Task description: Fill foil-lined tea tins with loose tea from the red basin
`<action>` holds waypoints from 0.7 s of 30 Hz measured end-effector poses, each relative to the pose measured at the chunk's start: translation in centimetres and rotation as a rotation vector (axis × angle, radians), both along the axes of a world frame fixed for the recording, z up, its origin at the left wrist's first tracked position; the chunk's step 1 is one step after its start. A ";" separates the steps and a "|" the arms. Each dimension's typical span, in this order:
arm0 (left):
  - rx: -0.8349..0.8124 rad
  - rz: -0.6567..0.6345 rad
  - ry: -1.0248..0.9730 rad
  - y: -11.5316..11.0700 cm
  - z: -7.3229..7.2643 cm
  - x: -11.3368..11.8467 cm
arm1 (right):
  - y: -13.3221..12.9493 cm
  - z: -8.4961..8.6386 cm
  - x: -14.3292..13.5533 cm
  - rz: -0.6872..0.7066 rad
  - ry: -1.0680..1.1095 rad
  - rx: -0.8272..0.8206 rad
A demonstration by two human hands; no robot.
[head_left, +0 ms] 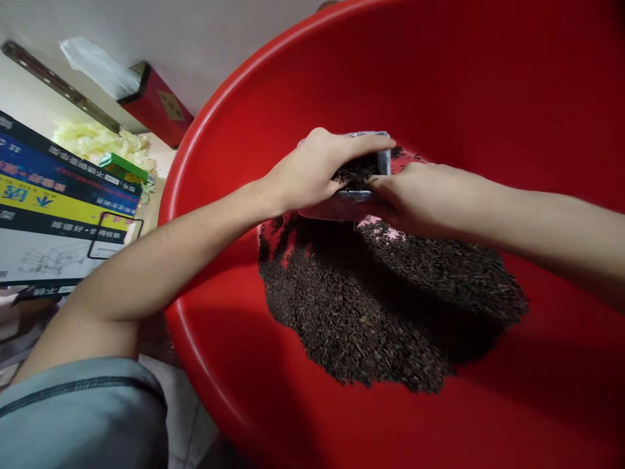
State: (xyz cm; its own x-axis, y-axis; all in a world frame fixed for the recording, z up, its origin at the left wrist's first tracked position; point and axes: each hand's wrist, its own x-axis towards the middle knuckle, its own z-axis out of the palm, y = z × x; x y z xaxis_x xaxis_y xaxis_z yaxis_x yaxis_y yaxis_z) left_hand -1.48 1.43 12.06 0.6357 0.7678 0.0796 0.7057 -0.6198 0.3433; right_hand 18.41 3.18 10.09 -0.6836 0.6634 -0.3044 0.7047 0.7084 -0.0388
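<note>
A large red tub (224, 365) holds a heap of dark brown, loose, leaf-like bits (361, 326). Over the heap's far edge is a small grey metal container (384, 163) with dark bits inside. My left hand (317, 166) is wrapped round the container's left side, its fingers across the top. At the container's right side is my right hand (410, 195), its fingers closed at the near rim and partly hidden. What those fingers hold, if anything, cannot be made out.
Printed boxes (58, 208) stand left of the tub. Behind them are a green box (124, 168), pale yellow crumpled material (92, 140), and a red box (159, 107) with clear plastic at its top. A wall runs behind the tub.
</note>
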 end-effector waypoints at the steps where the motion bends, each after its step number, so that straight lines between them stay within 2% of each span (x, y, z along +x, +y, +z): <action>1: -0.001 0.021 0.017 0.0 0.0 0.1 | 0.0 0.0 0.0 -0.002 -0.004 0.000; 7: 0.123 0.131 0.139 0.4 -0.3 -0.1 | -0.1 0.1 -0.1 -0.022 -0.032 0.017; 10: 0.164 0.192 0.167 0.3 0.2 -0.5 | -0.3 0.1 -0.2 -0.007 -0.031 0.027; 13: 0.178 0.272 0.233 -1.2 1.9 -0.4 | -0.3 0.0 -0.2 -0.002 -0.041 0.042; 16: 0.181 0.285 0.369 -4.2 3.0 0.1 | -0.2 -0.3 -0.1 0.011 -0.055 0.051; 18: -0.030 0.202 0.510 -6.4 2.1 0.2 | -0.1 -0.4 -0.1 0.010 -0.064 0.065; 20: -0.392 0.162 0.659 -8.3 -0.4 -0.2 | -0.1 -0.4 -0.2 -0.007 -0.092 0.082; 21: -0.528 0.192 0.692 -9.2 -1.9 -0.4 | -0.2 -0.4 -0.3 -0.018 -0.117 0.086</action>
